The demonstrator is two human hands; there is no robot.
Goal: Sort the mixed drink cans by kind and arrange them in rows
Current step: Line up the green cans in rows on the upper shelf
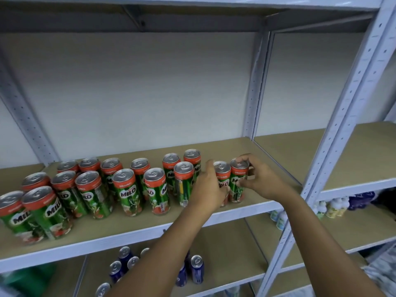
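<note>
Several green and red Milo cans [128,189] stand upright in loose rows on the middle shelf [150,224]. At the right end of the group stand two more Milo cans side by side. My left hand [209,189] wraps around the left can [222,174] of the pair. My right hand [257,179] grips the right can [237,181], fingers over its top and thumb on its side. Both cans rest on the shelf board.
A white upright post [342,125] stands right of my hands, with another shelf bay [321,151] beyond it. Several blue cans [196,269] stand on the shelf below. Pale small bottles [334,206] and purple items [362,199] sit low at the right.
</note>
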